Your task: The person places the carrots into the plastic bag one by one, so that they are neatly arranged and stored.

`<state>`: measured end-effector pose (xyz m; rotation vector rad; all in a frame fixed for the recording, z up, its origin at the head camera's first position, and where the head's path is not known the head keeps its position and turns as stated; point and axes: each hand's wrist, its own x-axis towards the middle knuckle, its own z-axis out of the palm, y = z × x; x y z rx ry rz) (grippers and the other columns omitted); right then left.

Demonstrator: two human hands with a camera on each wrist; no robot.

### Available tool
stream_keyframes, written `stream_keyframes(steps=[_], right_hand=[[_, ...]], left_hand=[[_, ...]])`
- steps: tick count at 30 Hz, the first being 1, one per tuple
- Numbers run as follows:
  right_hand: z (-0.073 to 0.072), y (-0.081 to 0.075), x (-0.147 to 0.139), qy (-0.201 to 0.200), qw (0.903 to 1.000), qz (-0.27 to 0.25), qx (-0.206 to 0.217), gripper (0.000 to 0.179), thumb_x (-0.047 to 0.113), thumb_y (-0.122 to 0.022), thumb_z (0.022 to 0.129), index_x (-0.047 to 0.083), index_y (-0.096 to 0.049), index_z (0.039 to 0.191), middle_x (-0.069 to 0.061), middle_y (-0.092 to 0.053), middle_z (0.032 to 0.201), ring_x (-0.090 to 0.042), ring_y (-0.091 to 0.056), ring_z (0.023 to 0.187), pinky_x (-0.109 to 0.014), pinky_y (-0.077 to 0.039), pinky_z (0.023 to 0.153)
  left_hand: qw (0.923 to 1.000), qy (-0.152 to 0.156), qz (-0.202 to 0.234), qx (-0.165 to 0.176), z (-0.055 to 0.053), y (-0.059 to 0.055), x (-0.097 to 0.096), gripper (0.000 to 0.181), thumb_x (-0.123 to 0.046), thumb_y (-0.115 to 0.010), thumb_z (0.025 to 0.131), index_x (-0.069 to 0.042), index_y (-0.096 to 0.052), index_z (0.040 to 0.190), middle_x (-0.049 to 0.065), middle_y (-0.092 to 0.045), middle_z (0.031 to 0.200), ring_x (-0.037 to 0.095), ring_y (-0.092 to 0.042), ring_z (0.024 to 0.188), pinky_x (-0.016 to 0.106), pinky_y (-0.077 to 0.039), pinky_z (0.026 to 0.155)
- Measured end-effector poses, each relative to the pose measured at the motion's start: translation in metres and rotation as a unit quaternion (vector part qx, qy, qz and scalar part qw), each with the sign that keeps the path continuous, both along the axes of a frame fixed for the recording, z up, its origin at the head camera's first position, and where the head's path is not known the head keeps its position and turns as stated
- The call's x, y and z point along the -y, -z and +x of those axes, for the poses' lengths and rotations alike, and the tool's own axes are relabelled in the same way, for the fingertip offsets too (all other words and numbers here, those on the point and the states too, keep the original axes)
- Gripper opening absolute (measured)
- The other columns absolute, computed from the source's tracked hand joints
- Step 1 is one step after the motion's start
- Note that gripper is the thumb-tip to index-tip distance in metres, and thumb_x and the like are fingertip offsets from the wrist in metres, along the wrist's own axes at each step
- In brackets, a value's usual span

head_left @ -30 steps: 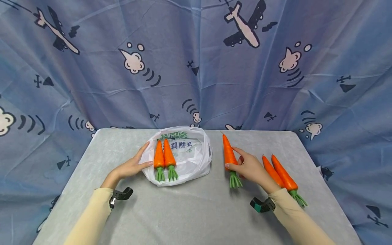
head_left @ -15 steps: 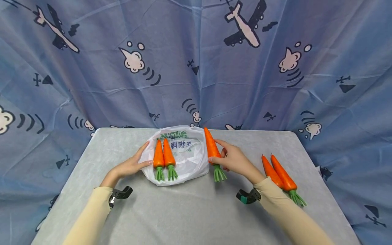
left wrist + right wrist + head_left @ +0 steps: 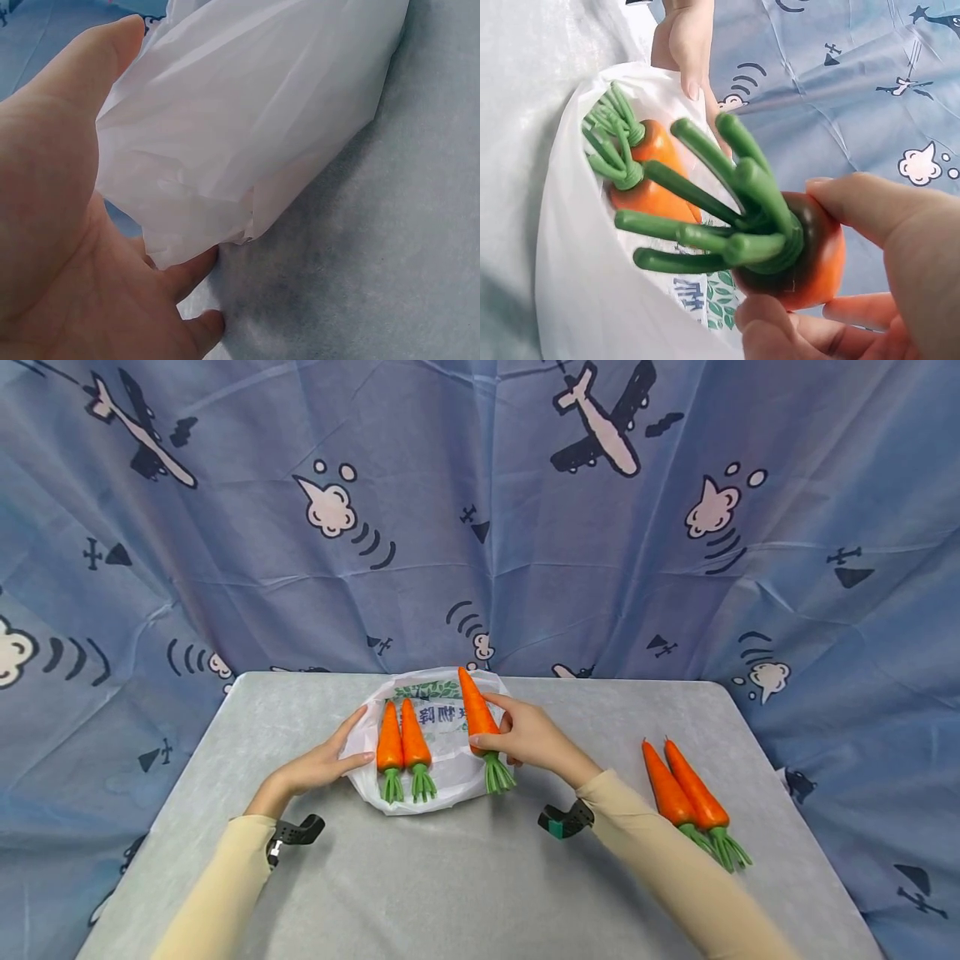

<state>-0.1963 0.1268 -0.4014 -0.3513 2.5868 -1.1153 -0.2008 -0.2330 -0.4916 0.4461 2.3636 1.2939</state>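
A white plastic bag [image 3: 450, 781] with green and blue print lies on the table, its mouth facing up. Inside it, side by side, are two orange carrots [image 3: 389, 739] [image 3: 415, 739] with green stalks. My left hand [image 3: 318, 768] rests against the bag's left side, thumb and fingers spread; in the left wrist view the white plastic lies between thumb and fingers. Over the right part of the bag, my right hand [image 3: 536, 739] pinches a third carrot [image 3: 476, 710] near its thick end. The right wrist view shows this carrot's green stalks [image 3: 757, 202] close up.
Two more carrots [image 3: 667, 789] [image 3: 696, 785] lie together on the right side of the grey table [image 3: 420, 893]. Behind the table hangs a blue curtain [image 3: 420, 593] printed with planes. Each wrist wears a black strap [image 3: 300, 832].
My right hand has carried its carrot leftward, from beside the bag to over its right part. The left hand, the bag and the other carrots have stayed in place.
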Motion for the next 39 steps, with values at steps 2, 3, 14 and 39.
stream_keyframes(steps=[2, 3, 14, 39], right_hand=[[-0.003, 0.000, 0.005, -0.004, 1.0000, -0.002, 0.003, 0.082, 0.041, -0.078, 0.082, 0.019, -0.040, 0.152, -0.006, -0.053, 0.069, -0.017, -0.054, 0.047, -0.030, -0.051, 0.047], [-0.004, 0.000, 0.007, -0.007, 1.0000, -0.002, 0.003, 0.082, 0.041, -0.078, 0.082, 0.019, -0.040, 0.152, -0.005, -0.053, 0.068, -0.017, -0.055, 0.047, -0.031, -0.052, 0.047], [-0.018, 0.001, 0.030, -0.017, 0.9998, 0.004, 0.011, 0.082, 0.039, -0.077, 0.083, 0.019, -0.039, 0.153, -0.005, -0.054, 0.070, -0.017, -0.057, 0.046, -0.031, -0.053, 0.048], [-0.032, 0.033, 0.060, -0.033, 0.9992, 0.010, 0.018, 0.079, 0.037, -0.076, 0.084, 0.013, -0.041, 0.151, 0.000, -0.049, 0.056, -0.014, -0.051, 0.041, -0.042, -0.057, 0.052]], left_hand=[[1.0000, 0.000, 0.000, 0.001, 0.000, 0.000, 0.000, 0.085, -0.033, -0.055, 0.101, -0.029, 0.006, 0.160, 0.020, 0.007, 0.167, 0.051, 0.002, 0.151, 0.070, -0.004, 0.119], [1.0000, 0.000, 0.002, 0.002, -0.001, 0.000, 0.000, 0.085, -0.033, -0.055, 0.101, -0.029, 0.006, 0.160, 0.020, 0.008, 0.167, 0.051, 0.002, 0.151, 0.070, -0.004, 0.119], [1.0000, -0.002, 0.000, 0.003, -0.001, 0.000, -0.001, 0.085, -0.034, -0.055, 0.101, -0.028, 0.006, 0.160, 0.018, 0.008, 0.168, 0.051, 0.002, 0.151, 0.070, -0.003, 0.119], [0.9999, -0.001, 0.005, 0.011, 0.002, -0.001, -0.001, 0.085, -0.033, -0.055, 0.101, -0.028, 0.007, 0.160, 0.016, 0.010, 0.168, 0.049, 0.005, 0.152, 0.069, -0.001, 0.120]])
